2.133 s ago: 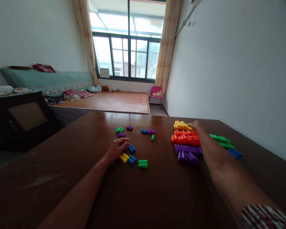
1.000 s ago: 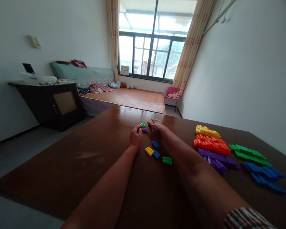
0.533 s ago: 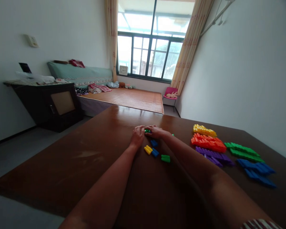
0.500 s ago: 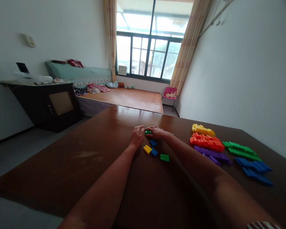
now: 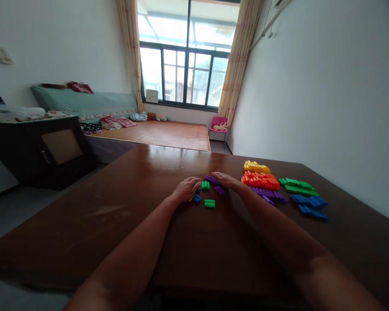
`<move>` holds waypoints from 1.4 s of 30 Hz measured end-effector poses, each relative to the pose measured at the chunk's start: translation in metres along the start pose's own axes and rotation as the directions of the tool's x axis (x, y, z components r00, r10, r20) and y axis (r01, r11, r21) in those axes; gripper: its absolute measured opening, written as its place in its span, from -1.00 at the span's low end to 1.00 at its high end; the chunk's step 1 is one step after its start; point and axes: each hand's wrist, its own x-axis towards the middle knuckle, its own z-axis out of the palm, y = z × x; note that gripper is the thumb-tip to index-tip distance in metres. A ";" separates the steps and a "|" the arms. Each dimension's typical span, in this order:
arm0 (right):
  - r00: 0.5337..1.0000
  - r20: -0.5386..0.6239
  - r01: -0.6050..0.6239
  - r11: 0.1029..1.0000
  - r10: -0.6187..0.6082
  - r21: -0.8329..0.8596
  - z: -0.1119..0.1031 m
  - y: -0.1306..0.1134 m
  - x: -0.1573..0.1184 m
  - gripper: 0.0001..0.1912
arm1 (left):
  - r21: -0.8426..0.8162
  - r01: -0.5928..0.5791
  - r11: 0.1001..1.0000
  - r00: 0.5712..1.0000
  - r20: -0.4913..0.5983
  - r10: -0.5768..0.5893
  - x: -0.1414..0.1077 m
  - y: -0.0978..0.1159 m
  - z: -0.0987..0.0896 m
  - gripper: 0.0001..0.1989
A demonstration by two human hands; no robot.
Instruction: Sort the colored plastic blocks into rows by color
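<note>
Left hand mostly hides a yellow plastic piece on the table; right hand is by purple pieces; neither grip is discernible. Green pieces, earlier partly covered, now lie exposed between them.

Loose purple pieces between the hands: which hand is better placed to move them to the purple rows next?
Probably the right hand: it is right beside the loose purple pieces, and the purple rows lie on its side. The left hand is farther off, near loose blue pieces.
</note>
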 end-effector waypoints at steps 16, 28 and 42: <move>0.953 -0.131 0.294 0.940 -0.274 0.175 0.029 -0.043 -0.101 -0.73 | -0.123 -0.077 0.989 0.997 0.002 0.078 0.000 0.009 -0.001 -0.53; 0.881 -0.464 0.007 0.979 0.089 0.201 -0.027 0.024 -0.106 -0.72 | -0.145 -0.042 0.989 0.998 0.043 0.049 -0.001 0.014 -0.012 -0.49; 0.585 -0.678 -0.476 0.865 0.445 0.156 -0.116 0.174 -0.129 -0.66 | -0.152 -0.002 0.988 0.999 0.048 0.009 0.001 0.013 -0.017 -0.46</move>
